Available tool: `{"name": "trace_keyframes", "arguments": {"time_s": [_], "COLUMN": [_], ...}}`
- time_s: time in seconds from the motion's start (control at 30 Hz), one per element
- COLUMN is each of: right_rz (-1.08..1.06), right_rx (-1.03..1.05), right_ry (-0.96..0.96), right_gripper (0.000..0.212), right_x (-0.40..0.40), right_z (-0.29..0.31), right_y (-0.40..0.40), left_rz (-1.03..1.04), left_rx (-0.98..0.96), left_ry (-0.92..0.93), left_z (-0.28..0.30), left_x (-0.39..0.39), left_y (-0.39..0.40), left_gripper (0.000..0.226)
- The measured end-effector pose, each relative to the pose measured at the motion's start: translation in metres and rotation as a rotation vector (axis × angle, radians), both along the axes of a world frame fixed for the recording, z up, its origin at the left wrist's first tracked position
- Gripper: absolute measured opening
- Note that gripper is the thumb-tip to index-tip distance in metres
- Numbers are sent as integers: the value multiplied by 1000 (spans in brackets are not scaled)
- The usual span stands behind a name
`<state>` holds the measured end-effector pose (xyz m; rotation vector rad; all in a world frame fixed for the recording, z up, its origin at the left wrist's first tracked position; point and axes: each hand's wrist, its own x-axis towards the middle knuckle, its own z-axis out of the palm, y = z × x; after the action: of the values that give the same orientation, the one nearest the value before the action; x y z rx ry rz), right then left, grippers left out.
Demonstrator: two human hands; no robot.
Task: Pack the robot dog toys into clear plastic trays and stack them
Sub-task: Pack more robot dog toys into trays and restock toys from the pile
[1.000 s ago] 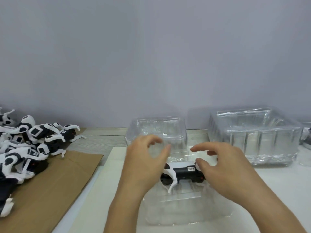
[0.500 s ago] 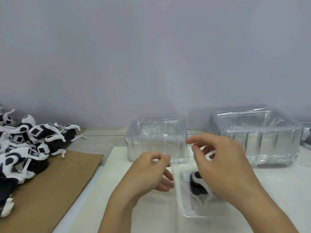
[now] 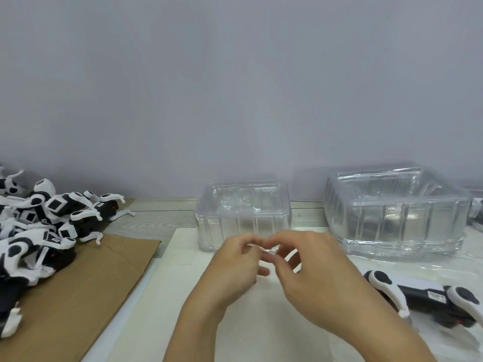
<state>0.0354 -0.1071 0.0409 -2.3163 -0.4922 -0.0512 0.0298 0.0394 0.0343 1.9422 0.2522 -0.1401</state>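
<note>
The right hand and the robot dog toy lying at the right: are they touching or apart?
Apart. The head view shows bare white surface between the right hand and the robot dog toy, which lies on its own further right.

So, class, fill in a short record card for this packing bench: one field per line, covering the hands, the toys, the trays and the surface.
left hand: fingers curled, fingertips meeting the right hand's; whether it holds anything cannot be told
right hand: same, over the white board
unpacked toys: black and white pile, far left, partly on cardboard
toy at right: lying on its side, seemingly in clear plastic
small tray stack: behind the hands
large tray stack: back right
</note>
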Motion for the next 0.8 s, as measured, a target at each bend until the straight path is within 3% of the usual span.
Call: {"name": "trace_keyframes", "arguments": {"time_s": [0.2, 0.47, 0.8], "right_rz": [54, -149, -754], "right_rx": [-181, -254, -230], "right_ry": [199, 323, 324], "right_gripper": [33, 24, 23], "right_x": [-12, 6, 35], "right_z": [-4, 9, -22], "right_y": [8, -42, -128], "left_rz": [359, 433, 484], "left_rx": [-92, -136, -150], "left_ry": [-123, -169, -221], "left_z": [3, 1, -4], "left_x": [2, 2, 5], "left_y": [7, 10, 16], "left_gripper": [24, 23, 26]}}
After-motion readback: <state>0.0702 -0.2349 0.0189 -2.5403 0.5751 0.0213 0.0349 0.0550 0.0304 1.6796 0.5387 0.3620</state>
